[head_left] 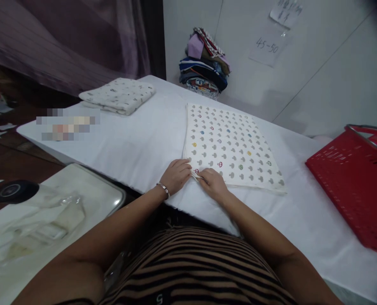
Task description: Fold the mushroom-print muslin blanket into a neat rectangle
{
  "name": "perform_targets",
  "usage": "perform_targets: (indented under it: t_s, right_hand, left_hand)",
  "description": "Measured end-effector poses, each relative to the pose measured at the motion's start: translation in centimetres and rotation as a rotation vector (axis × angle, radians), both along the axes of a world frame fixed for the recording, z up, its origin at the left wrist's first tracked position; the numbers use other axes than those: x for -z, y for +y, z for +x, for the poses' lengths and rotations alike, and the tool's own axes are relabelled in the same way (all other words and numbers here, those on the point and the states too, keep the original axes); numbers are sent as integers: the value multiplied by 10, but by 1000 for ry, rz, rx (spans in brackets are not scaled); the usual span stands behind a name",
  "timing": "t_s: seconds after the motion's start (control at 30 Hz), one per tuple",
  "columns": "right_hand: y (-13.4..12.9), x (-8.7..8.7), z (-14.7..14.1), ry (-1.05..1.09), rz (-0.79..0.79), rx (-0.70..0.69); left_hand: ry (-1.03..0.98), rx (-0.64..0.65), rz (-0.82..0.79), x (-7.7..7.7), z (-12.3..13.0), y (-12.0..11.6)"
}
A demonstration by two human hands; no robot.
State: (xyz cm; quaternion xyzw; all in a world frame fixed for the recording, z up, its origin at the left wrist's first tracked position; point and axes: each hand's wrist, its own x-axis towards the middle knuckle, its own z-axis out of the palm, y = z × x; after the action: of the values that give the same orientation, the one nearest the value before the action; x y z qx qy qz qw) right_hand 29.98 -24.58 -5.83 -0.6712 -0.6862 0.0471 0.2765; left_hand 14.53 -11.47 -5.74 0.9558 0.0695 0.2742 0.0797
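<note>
The counter (163, 131) carries the mushroom cloth (231, 144), flat but apparently unfinished, and left of it a folded cloth (121, 94), seemingly done. Left hand (176, 174) and right hand (215, 185) pinch the former's near-left corner between fingers.

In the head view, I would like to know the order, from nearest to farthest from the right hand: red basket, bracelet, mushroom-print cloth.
1. Mushroom-print cloth: touching the right hand, spread mostly ahead and rightward.
2. Bracelet: a short way left, on the other wrist.
3. Red basket: off to the right, beyond the cloth.
</note>
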Motion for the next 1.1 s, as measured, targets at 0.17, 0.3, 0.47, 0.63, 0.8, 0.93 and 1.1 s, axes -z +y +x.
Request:
perform_targets:
  t_s: [0.17,0.3,0.47,0.63,0.8,0.93,1.1]
  right_hand:
    - [-1,-2,-3,-55,-30,-15]
    - [-1,3,-3,-108,-24,-7]
    - [0,9,-1,-139,-6,-14]
    - [-3,8,-4,-175,21,-48]
    - [-6,6,-7,-224,31,-33]
    - [-6,4,-11,-247,2,-23]
    - [4,-3,-21,-249,-75,18]
  left_hand:
    - [44,7,-19,0,0,4]
    - [47,28,-7,4,3,8]
    - [117,95,40,1,5,9]
    - [146,102,86,-1,0,7]
    - [155,72,104,1,-4,4]
    - [135,38,112,5,-5,3]
    - [188,34,65,4,-5,3]
